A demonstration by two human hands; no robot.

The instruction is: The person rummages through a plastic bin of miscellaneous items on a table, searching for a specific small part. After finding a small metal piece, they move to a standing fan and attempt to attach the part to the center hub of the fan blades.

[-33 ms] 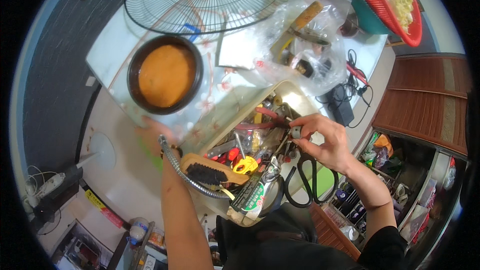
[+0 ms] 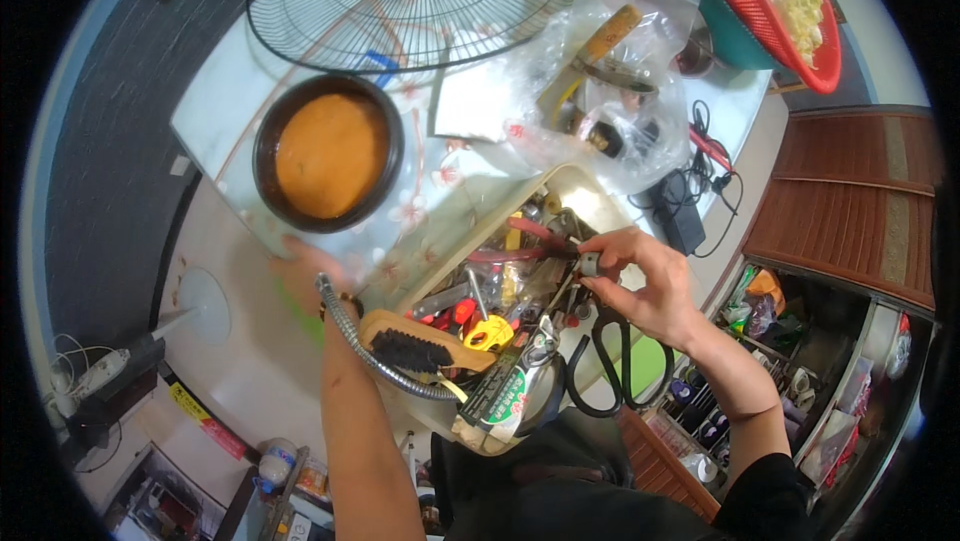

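Right hand [image 2: 650, 286]: pinched a small grey part [image 2: 589, 264] over the toolbox [image 2: 585, 203].
Left hand [image 2: 305, 276]: fingers spread, steadying the glass counter [image 2: 225, 111].
Change: none visible; hands unmoved, sorting ongoing.

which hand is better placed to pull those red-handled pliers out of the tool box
Right. The right hand is already over the tool box, fingertips beside the red-handled pliers. The left hand is under the glass tabletop.
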